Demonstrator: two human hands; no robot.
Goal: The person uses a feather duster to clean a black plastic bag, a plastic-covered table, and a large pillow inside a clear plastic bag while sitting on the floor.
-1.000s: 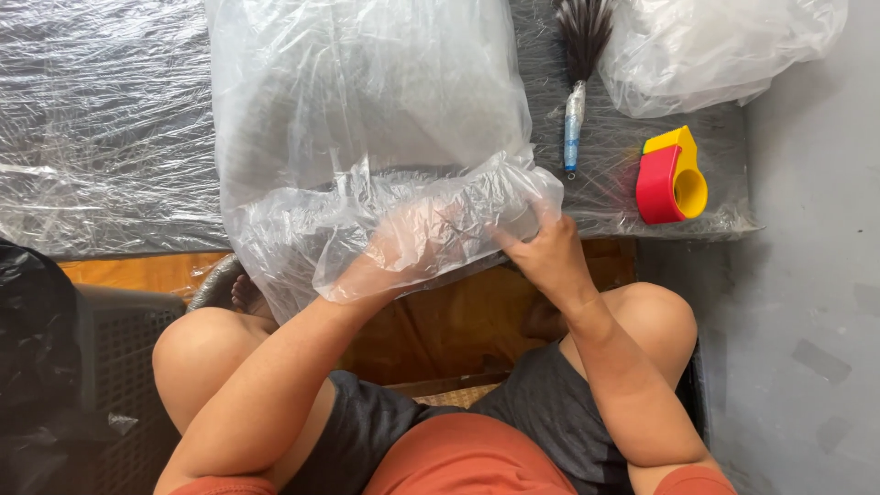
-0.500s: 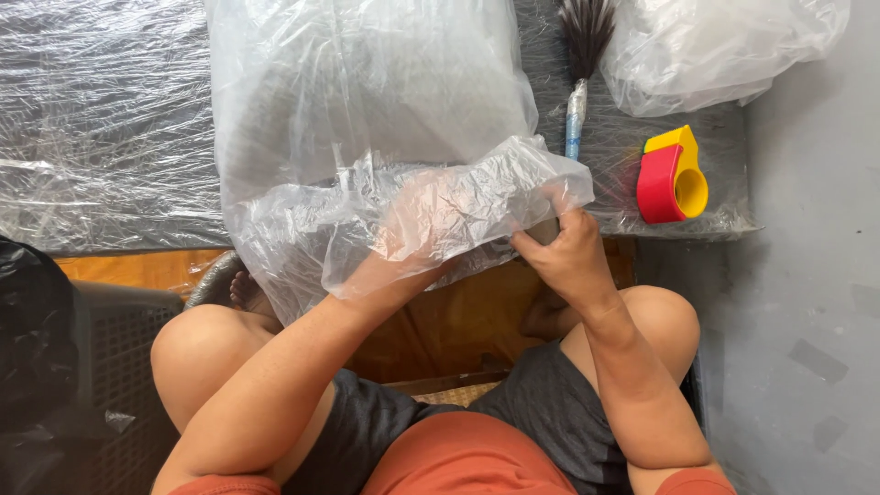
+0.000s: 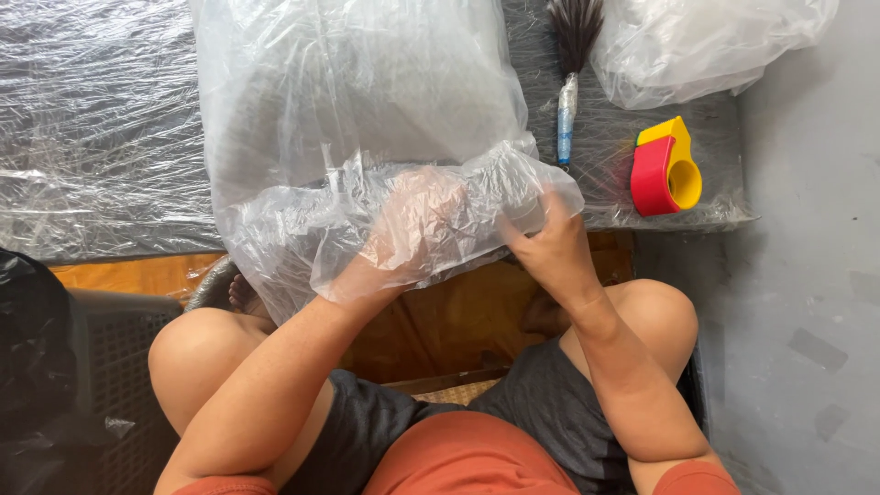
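Middle of frame, bag: big clear plastic bag (image 3: pixel 357 119) lies on the wrapped table (image 3: pixel 101 128), its mouth hanging over the edge.
Left hand (image 3: pixel 417 220): tucked inside the bag's mouth, fingers spread wide.
Right hand (image 3: pixel 541 243): fingers pinched tight on the mouth's rim.
Tip: pull both sides evenly, gently, so thin plastic doesn't rip.
Right side: red and yellow tape dispenser (image 3: pixel 666 167), brush (image 3: pixel 570 82).

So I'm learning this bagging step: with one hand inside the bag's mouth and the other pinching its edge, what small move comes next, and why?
Probably draw the left hand out of the bag while the right hand keeps pinching the edge. The left is wrist-deep under the crumpled plastic at the mouth, so the opening likely cannot be gathered until it is out.
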